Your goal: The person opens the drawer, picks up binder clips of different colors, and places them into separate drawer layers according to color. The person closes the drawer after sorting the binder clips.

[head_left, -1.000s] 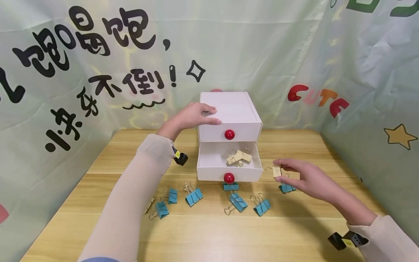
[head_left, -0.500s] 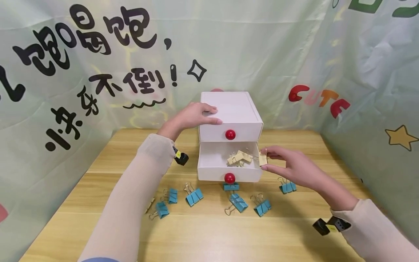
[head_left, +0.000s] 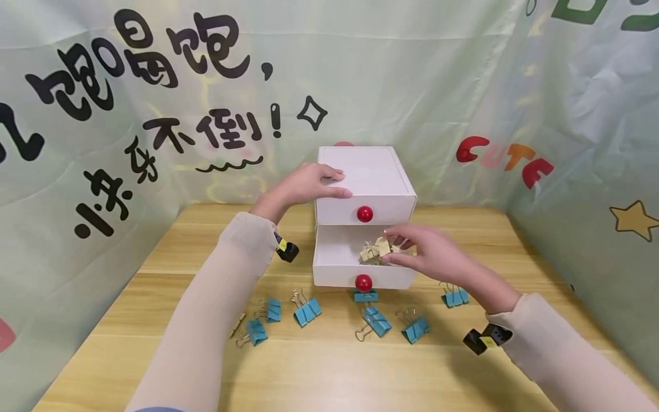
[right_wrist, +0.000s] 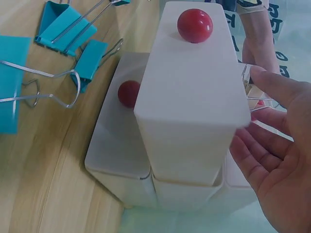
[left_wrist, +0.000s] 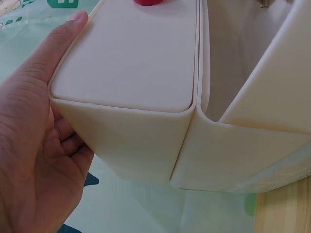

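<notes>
A white drawer cabinet [head_left: 365,171] with red ball knobs stands on the table, and its middle drawer [head_left: 334,276] is pulled out. Several cream binder clips [head_left: 368,254] lie inside that drawer. My right hand [head_left: 432,252] reaches over the drawer's right side and pinches another cream binder clip [head_left: 384,246] between thumb and fingers, close over the pile. In the right wrist view the drawer front partly hides this held clip. My left hand [head_left: 309,183] rests on the cabinet's top left edge; the left wrist view shows its thumb [left_wrist: 58,43] along the front edge.
Blue binder clips [head_left: 308,312] lie scattered on the wooden table [head_left: 329,372] before the cabinet, one [head_left: 455,296] to its right. A cream clip [head_left: 238,324] lies partly behind the left sleeve. A printed cloth [head_left: 412,86] hangs behind and at both sides.
My right hand has moved left with the cream binder clip, from beside the cabinet to over the open drawer. The left hand stays on the cabinet top.
</notes>
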{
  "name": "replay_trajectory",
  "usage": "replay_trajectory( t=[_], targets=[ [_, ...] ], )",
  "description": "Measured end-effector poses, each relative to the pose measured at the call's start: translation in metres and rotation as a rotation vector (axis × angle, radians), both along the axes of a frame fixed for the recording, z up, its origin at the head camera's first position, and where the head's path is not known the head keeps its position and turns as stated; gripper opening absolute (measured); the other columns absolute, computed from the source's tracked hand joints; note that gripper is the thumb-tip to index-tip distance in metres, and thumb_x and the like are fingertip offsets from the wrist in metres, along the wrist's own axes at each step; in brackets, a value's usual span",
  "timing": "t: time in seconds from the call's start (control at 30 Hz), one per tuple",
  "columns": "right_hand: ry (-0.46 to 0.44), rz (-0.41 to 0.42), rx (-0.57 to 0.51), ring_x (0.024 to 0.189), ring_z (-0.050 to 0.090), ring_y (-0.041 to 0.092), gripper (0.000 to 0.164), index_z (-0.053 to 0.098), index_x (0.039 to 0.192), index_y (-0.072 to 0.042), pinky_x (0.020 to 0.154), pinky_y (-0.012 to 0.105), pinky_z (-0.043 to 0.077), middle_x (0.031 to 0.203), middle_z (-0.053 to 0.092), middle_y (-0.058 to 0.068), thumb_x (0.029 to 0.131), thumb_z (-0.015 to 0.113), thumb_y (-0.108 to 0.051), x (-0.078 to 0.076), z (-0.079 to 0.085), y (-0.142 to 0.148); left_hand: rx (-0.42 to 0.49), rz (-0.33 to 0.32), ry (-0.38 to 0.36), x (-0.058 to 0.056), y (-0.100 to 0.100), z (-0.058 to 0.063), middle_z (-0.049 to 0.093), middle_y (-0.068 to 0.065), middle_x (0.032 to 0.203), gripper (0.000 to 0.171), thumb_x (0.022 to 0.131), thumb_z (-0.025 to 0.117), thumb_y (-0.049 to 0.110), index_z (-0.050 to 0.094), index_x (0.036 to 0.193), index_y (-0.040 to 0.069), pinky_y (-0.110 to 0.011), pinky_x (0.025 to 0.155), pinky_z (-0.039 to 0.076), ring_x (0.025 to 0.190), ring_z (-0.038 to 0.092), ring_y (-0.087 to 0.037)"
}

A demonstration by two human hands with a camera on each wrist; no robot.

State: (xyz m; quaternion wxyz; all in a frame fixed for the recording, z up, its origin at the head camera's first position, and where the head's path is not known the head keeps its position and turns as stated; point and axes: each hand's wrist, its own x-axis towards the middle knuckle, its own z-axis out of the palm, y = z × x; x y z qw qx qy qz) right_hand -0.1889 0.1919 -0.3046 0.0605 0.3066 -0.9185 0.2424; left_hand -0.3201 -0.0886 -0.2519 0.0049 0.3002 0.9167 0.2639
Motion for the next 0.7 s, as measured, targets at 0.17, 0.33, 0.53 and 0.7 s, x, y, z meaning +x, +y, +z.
replay_trajectory(
  t=[0.17,0.33,0.53,0.7],
  targets=[
    [-0.024,0.011,-0.002,0.089,0.063,0.015,0.047,0.065,0.126,-0.01,0.08,0.041,0.055,0.104,0.067,-0.001,0.085,0.078,-0.031,-0.007,-0.001,-0.016,-0.005,0.0,0.004,0.001,0.0,0.0,0.054,0.001,0.141,0.073,0.079,0.07,0.064,0.062,0.133,0.015,-0.034,0.109,0.035,0.133,0.044,-0.017],
    [-0.015,0.041,-0.019,0.09,0.065,0.015,0.046,0.065,0.124,-0.01,0.082,0.041,0.055,0.108,0.068,0.001,0.083,0.08,-0.025,-0.011,0.0,-0.032,-0.002,0.002,0.011,0.001,0.0,-0.001,0.055,0.001,0.14,0.072,0.08,0.07,0.064,0.063,0.133,0.016,-0.035,0.109,0.034,0.133,0.045,-0.018],
    [0.0,0.103,-0.027,0.097,0.067,0.019,0.046,0.065,0.123,-0.008,0.087,0.039,0.054,0.115,0.067,0.004,0.081,0.082,-0.017,-0.014,0.0,-0.043,0.01,0.0,0.012,0.002,-0.001,-0.001,0.056,0.001,0.14,0.07,0.08,0.071,0.062,0.063,0.132,0.015,-0.034,0.109,0.035,0.132,0.045,-0.017],
    [-0.007,0.108,-0.044,0.101,0.066,0.027,0.042,0.065,0.123,-0.006,0.089,0.045,0.053,0.116,0.067,0.008,0.084,0.078,-0.014,-0.015,0.003,-0.041,0.003,0.0,0.017,0.002,-0.001,0.0,0.055,0.001,0.14,0.071,0.08,0.07,0.062,0.063,0.133,0.015,-0.035,0.109,0.034,0.132,0.045,-0.017]
  ],
)
